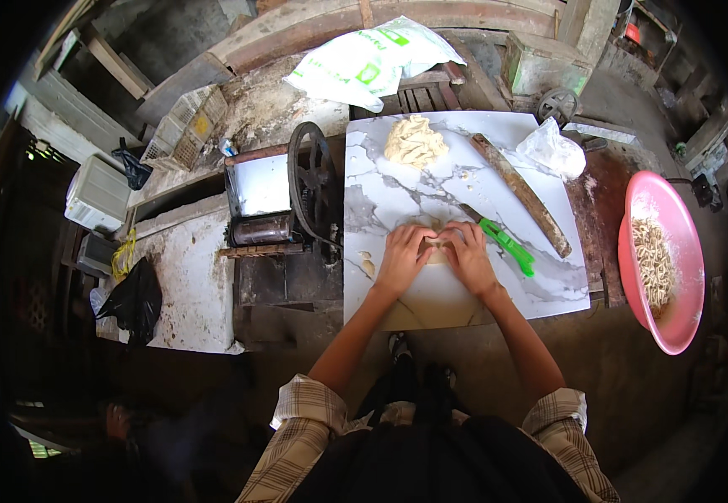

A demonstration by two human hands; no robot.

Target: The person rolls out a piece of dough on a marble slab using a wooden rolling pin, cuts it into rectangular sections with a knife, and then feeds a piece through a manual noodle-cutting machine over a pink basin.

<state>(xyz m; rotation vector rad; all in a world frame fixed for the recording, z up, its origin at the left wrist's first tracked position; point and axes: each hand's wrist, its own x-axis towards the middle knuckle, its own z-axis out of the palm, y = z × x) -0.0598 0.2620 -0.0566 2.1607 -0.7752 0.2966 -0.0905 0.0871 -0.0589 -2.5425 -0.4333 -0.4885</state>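
My left hand (pixel 404 258) and my right hand (pixel 469 258) meet over the marble-patterned board (pixel 389 295), fingers curled and thumbs almost touching. Both press on a small pale piece of dough (pixel 438 254), mostly hidden beneath the fingers. Just beyond my right hand lies a knife with a green handle (pixel 508 246), its blade pointing toward the fingers. A larger lump of dough (pixel 415 142) rests at the board's far side. Right of it, a worn wooden stick (pixel 523 194) lies slantwise. A whitish plastic bag (pixel 551 151) sits at the far right corner.
Left of the board stands a hand-cranked roller machine (pixel 263 228) with a large wheel (pixel 313 180). A pink basin (pixel 689 261) holding floured dough strips (pixel 654 268) is at the right. A white sack (pixel 364 64), plastic crate (pixel 181 130) and black bag (pixel 135 302) lie around.
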